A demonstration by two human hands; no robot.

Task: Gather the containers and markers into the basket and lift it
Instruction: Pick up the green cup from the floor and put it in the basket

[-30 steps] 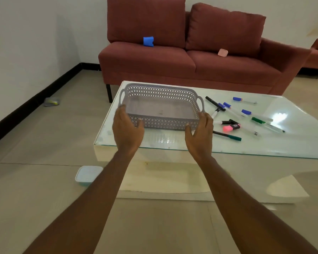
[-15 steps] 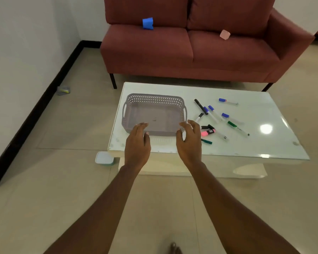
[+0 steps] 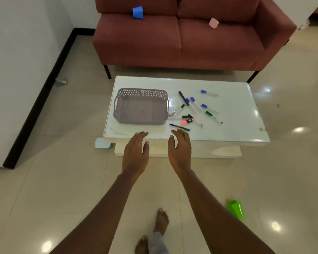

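Observation:
A grey perforated basket [image 3: 117, 114] stands empty on the left part of the white glass table [image 3: 233, 114]. Several markers [image 3: 195, 104] and a pink highlighter [image 3: 187, 122] lie scattered to its right. A blue container [image 3: 138, 12] and a pink container [image 3: 213, 23] sit on the red sofa [image 3: 173, 43]. A pale blue container [image 3: 101, 143] lies on the floor by the table's left corner, a green one [image 3: 235, 209] on the floor at the right. My left hand [image 3: 135, 153] and my right hand [image 3: 179, 151] hover near the table's front edge, fingers relaxed, holding nothing.
A white wall with a black skirting board [image 3: 39, 99] runs along the left. A small grey-yellow object [image 3: 61, 81] lies on the floor beside it. My bare feet [image 3: 162, 220] stand on the tiled floor in front of the table.
Both hands have let go of the basket and drawn back to the table's front edge. The view has pulled back and risen, showing more floor and the green container.

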